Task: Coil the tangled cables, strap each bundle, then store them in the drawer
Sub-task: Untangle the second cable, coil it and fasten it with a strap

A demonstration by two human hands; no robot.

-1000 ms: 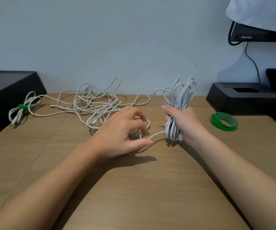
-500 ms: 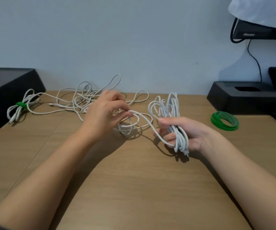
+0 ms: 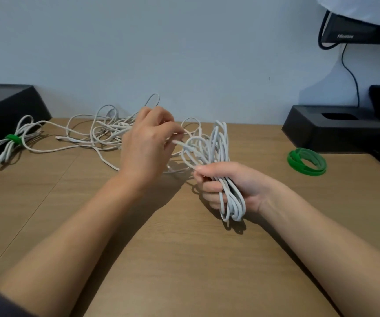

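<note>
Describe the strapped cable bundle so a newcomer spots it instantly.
Find the black box at the far left of the desk. Beside it lies a small white cable bundle. Unlike the loose tangle nearby, a green strap cinches its middle.

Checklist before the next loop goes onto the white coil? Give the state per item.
1. Coil secure: the right hand grips it round the middle. Ok.
2. Feed held: the left hand pinches the loose strand beside the coil. Ok.
3. Slack runs free: the strand leads back into the tangled pile, and any snag is hidden by the left hand. Cannot tell.
4. Loops even: above the fist they splay at different sizes. Not ok.
5. Strap ready: the green strap roll lies to the right of the right hand. Ok.
6. Drawer open: it is not in view. Cannot tell.
</note>
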